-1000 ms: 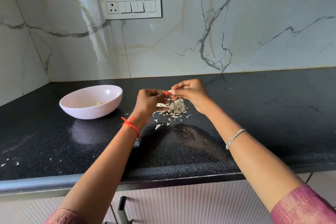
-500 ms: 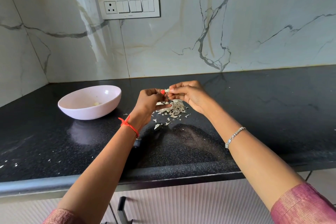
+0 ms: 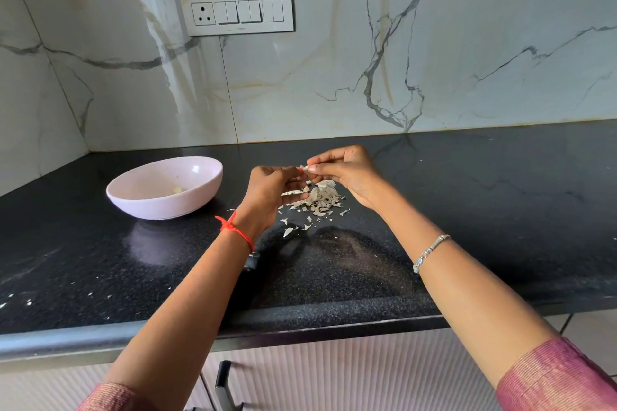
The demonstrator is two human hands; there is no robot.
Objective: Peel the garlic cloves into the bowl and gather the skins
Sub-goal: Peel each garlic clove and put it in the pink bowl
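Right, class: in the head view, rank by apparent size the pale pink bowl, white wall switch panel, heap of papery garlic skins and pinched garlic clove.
Pale pink bowl and white switch panel: alike, unranked; panel farther.
Heap of garlic skins.
Garlic clove, mostly hidden.

From here I see red thread (image 3: pixel 233 231) on the left wrist and a silver bracelet (image 3: pixel 430 252) on the right, both over the counter (image 3: pixel 500 210); pink ribbed sleeves (image 3: pixel 551 377) hang below its front edge.
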